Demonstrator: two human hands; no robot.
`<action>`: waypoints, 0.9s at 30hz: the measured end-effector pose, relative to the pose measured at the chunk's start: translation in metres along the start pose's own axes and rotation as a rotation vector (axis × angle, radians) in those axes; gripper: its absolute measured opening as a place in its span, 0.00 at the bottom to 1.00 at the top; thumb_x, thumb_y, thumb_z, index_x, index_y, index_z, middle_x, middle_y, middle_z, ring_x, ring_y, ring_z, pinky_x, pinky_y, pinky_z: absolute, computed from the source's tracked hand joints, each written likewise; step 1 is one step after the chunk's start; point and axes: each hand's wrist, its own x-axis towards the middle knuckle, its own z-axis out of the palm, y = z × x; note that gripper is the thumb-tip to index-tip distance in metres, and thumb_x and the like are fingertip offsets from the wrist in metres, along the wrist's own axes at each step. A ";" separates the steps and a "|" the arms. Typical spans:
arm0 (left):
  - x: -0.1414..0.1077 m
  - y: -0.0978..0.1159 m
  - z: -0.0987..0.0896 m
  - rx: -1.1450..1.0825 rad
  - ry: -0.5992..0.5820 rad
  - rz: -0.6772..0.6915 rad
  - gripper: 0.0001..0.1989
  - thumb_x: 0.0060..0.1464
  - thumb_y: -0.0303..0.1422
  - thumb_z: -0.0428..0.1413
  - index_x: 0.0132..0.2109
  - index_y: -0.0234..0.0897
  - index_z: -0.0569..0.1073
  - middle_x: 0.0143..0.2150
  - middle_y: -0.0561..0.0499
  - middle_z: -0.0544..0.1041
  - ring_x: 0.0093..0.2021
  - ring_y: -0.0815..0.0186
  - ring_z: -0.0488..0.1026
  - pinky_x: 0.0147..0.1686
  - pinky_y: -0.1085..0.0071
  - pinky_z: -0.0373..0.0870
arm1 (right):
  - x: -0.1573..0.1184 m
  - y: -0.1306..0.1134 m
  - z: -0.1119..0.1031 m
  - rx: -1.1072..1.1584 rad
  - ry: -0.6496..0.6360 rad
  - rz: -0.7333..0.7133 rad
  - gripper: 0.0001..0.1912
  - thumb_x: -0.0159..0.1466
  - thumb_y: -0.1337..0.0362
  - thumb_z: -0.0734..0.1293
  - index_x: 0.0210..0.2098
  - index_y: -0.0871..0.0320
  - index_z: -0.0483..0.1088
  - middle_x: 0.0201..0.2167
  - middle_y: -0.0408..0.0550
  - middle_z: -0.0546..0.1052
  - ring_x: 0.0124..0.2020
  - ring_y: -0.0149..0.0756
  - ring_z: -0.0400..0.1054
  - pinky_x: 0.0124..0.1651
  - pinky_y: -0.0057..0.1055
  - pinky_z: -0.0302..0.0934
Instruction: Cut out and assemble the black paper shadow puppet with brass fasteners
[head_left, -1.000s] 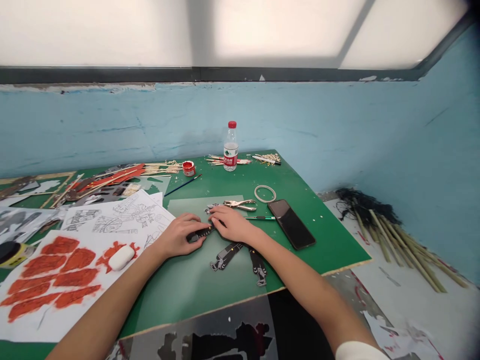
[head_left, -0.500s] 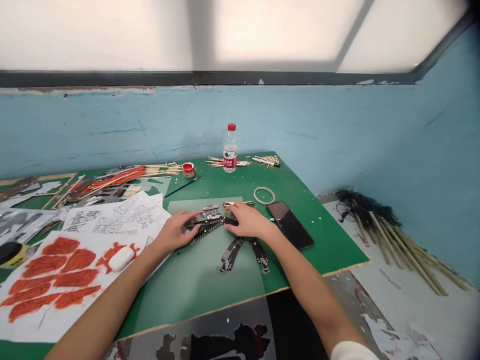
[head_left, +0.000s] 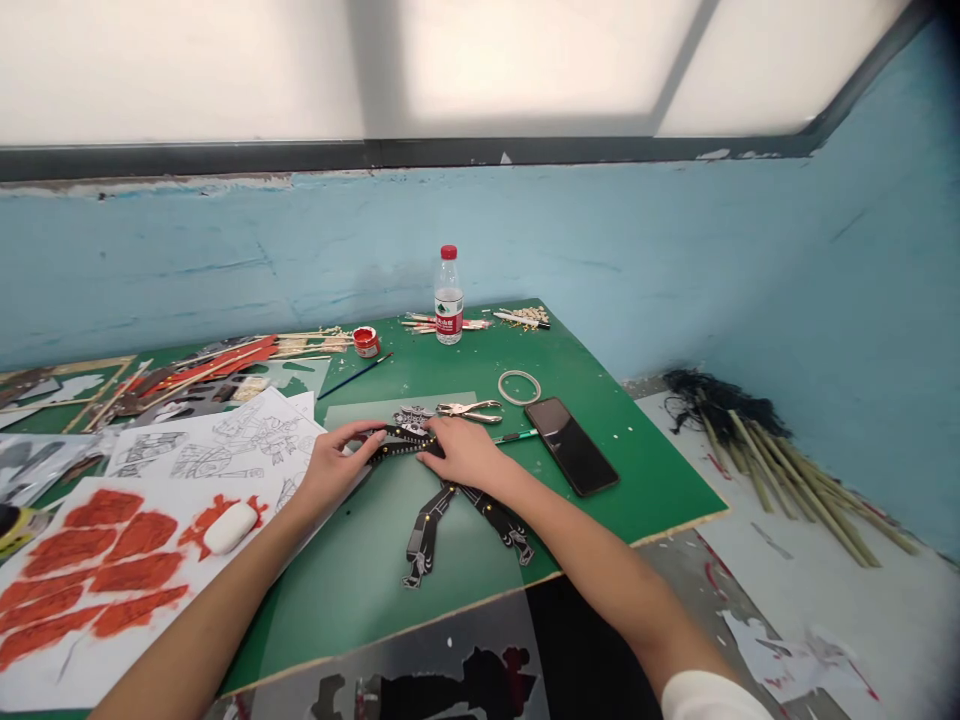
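Observation:
A black jointed paper figure with grey patterns and small yellow fasteners lies on a translucent sheet over the green table. My left hand pinches the figure's black strips at their left end, thumb and fingers closed on them. My right hand rests over the figure's upper middle, its fingers closed on the part where the strips meet. Two legs hang toward the table's front edge. Just behind my right hand lies a metal hole punch.
A phone, a tape ring and a green pen lie right. Behind stand a water bottle and red paint jar. Left are drawings, a red-painted sheet and a white mouse-shaped object.
The figure's legs have swung left and closer to the table's front edge. My right hand has shifted left in the view, and the hole punch shows more fully.

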 end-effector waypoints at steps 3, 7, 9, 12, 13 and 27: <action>0.000 -0.001 0.002 -0.109 0.001 -0.063 0.21 0.56 0.49 0.64 0.48 0.38 0.83 0.44 0.45 0.85 0.42 0.57 0.81 0.45 0.62 0.78 | 0.001 0.001 0.004 0.016 0.014 -0.014 0.24 0.69 0.52 0.69 0.58 0.60 0.70 0.51 0.57 0.80 0.54 0.52 0.75 0.50 0.41 0.69; 0.004 -0.004 0.002 -0.195 0.030 -0.154 0.25 0.54 0.51 0.66 0.48 0.34 0.82 0.39 0.44 0.85 0.41 0.55 0.82 0.45 0.61 0.79 | 0.002 0.000 0.008 0.047 0.016 -0.071 0.24 0.68 0.53 0.70 0.58 0.60 0.71 0.53 0.56 0.80 0.55 0.51 0.74 0.52 0.40 0.68; 0.006 -0.004 0.001 -0.218 0.046 -0.188 0.26 0.52 0.51 0.67 0.47 0.33 0.82 0.39 0.43 0.85 0.41 0.55 0.82 0.45 0.60 0.80 | 0.003 -0.001 0.010 0.058 0.014 -0.079 0.25 0.68 0.53 0.70 0.59 0.60 0.70 0.53 0.56 0.80 0.55 0.51 0.74 0.53 0.41 0.67; 0.006 0.001 0.000 -0.272 0.042 -0.216 0.27 0.49 0.51 0.68 0.46 0.33 0.82 0.40 0.42 0.86 0.41 0.54 0.83 0.46 0.59 0.80 | 0.003 -0.001 0.011 0.061 0.013 -0.059 0.25 0.68 0.53 0.70 0.60 0.60 0.70 0.52 0.56 0.80 0.53 0.51 0.75 0.51 0.40 0.67; 0.005 0.004 0.000 -0.291 0.038 -0.221 0.26 0.49 0.50 0.69 0.46 0.33 0.82 0.40 0.42 0.86 0.40 0.55 0.83 0.45 0.60 0.80 | 0.003 -0.001 0.011 0.061 0.014 -0.054 0.25 0.68 0.52 0.70 0.59 0.60 0.70 0.51 0.56 0.80 0.52 0.51 0.75 0.50 0.39 0.67; -0.002 -0.005 -0.014 0.019 0.099 0.164 0.17 0.67 0.41 0.52 0.39 0.36 0.81 0.17 0.56 0.71 0.19 0.68 0.68 0.26 0.70 0.68 | 0.006 0.011 0.001 0.244 -0.072 -0.388 0.12 0.66 0.65 0.71 0.49 0.56 0.79 0.41 0.51 0.77 0.47 0.43 0.70 0.50 0.35 0.63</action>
